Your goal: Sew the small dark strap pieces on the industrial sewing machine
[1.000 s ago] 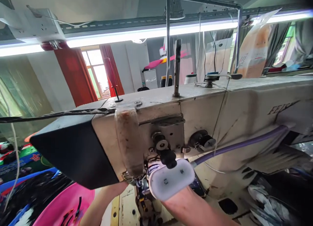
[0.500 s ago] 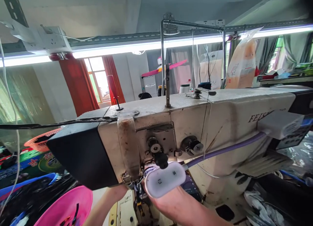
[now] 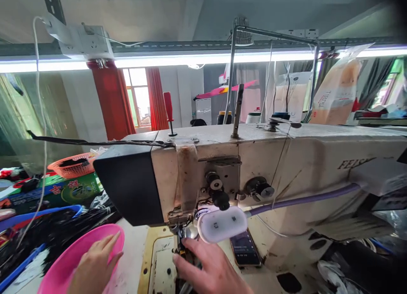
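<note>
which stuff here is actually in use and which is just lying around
In use: sewing machine; needle area under right hand; pink basin under left hand; lamp.
Lying about: phone; red screwdriver; orange basket.

Landmark: the sewing machine head. The lamp hangs from its front underside. The phone lies on the bed just below and right of the lamp. The right hand rests at the needle area beneath the head. The basin stands left of the head; the left hand lies in it. The screwdriver stands upright on top of the head. The basket lies behind and to the left.
</note>
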### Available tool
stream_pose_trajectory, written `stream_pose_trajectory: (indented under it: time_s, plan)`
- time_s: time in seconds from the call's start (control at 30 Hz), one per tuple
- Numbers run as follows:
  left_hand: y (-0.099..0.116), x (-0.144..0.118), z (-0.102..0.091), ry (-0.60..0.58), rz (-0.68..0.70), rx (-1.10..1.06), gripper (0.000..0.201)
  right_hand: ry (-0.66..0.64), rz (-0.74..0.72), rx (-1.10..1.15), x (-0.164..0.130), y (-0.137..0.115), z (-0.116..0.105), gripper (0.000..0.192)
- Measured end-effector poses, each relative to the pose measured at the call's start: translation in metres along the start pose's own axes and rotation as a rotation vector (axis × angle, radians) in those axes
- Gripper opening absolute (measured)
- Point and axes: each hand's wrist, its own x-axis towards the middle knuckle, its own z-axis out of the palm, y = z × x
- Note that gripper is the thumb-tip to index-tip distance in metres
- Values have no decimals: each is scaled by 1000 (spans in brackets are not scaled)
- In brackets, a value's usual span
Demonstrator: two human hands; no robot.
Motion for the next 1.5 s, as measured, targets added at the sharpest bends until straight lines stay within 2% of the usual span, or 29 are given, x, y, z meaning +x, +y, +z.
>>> stream_pose_trajectory:
  time_s: [0.07,0.1,0.17,0.27,0.4,0.53,0.7,0.8,0.97,1.17,1.37,1.5]
  plan:
    - [18,-1,6,124,248,-94,40,-32,-28,11,5,0,6,26]
    - [32,0,8,147,349,-179,35,-37,-35,15,6,1,7,27]
    - [66,4,10,194,441,-329,27,-25,-31,35,5,3,9,24]
    - [110,6,10,235,460,-457,28,-10,0,122,0,4,11,23]
    - [135,6,12,284,376,-508,30,-58,184,266,-8,1,16,22]
    - [142,10,11,339,368,-599,27,-77,283,369,-14,-1,18,23]
    - [142,14,3,277,321,-715,21,-124,318,494,-12,-2,12,25]
    - [141,17,1,291,284,-742,29,-144,310,580,-8,-1,8,33]
    - [141,26,-4,330,352,-702,28,-149,270,503,-2,-1,3,31]
    - [144,29,-9,221,318,-777,27,-114,215,114,2,-12,2,32]
    - [141,29,-14,163,257,-850,27,-84,278,241,-1,-9,5,33]
    - [138,32,-17,168,284,-815,26,-83,173,177,1,-4,-1,34]
